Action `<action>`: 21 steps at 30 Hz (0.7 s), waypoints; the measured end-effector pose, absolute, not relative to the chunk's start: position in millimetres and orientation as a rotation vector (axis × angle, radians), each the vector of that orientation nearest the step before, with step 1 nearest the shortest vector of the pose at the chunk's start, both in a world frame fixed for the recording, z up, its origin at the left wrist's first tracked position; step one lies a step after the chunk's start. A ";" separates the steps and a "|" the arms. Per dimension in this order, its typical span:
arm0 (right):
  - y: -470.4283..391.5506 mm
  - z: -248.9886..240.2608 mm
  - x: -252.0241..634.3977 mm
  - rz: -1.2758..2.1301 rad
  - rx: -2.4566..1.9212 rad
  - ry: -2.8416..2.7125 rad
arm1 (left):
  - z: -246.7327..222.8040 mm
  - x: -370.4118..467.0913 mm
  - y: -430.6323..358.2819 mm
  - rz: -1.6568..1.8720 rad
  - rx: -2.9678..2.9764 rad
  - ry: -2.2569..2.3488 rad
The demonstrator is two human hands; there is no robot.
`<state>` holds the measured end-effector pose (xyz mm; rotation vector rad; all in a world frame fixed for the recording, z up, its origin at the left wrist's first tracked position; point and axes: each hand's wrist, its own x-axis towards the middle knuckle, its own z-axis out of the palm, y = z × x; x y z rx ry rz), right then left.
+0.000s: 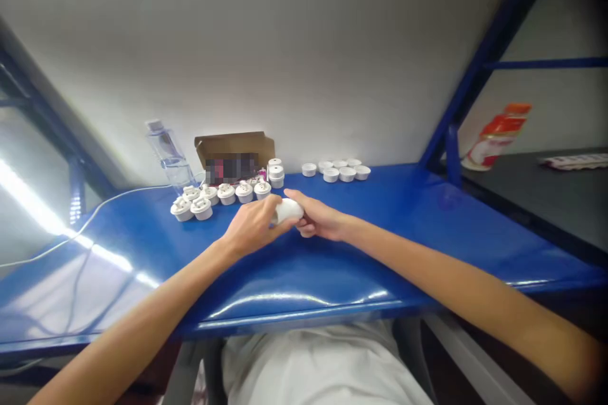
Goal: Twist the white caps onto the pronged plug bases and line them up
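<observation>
Both my hands meet around one white rounded part point(289, 210) above the blue table. My left hand point(254, 223) grips it from the left, thumb along its near side. My right hand point(319, 216) has its fingers closed on the right end. Beyond my left hand stand several round white pieces with fittings on top point(227, 193), in a loose row. A short stack of white pieces point(275, 174) is beside an open cardboard box point(234, 142). Several white cups point(346, 173) are grouped at the back, right of the stack.
A clear bottle point(171, 155) stands at the back left, near a white cable point(114, 196). Blue frame posts point(453, 155) rise at the table's sides. An orange-capped bottle point(496, 138) is on a dark surface point(536, 202) to the right.
</observation>
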<state>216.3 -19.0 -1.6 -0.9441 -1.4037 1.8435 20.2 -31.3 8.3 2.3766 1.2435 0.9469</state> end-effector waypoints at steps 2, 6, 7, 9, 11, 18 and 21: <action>-21.3 -2.9 215.2 1.811 -0.881 -1.447 | 9.9 19.4 -29.3 1.027 2.276 1.212; -19.8 -1.8 219.2 1.028 -0.810 -1.900 | 5.2 23.0 -19.7 1.165 1.765 1.120; -16.8 -0.7 222.7 0.754 -0.834 -2.026 | 3.0 24.0 -16.2 1.152 1.642 1.088; -7.3 0.8 232.8 0.301 -0.939 -2.188 | -0.6 24.1 -8.4 1.116 1.466 1.040; 5.2 -0.1 246.1 0.066 -1.088 -2.191 | -1.3 20.3 -0.6 1.148 1.345 1.030; 43.3 -20.0 282.7 -0.075 -1.509 -2.082 | 11.5 -2.8 12.5 1.116 1.185 0.939; 49.2 -25.7 285.7 -0.126 -1.631 -2.051 | 9.5 -2.9 12.9 1.075 1.247 0.976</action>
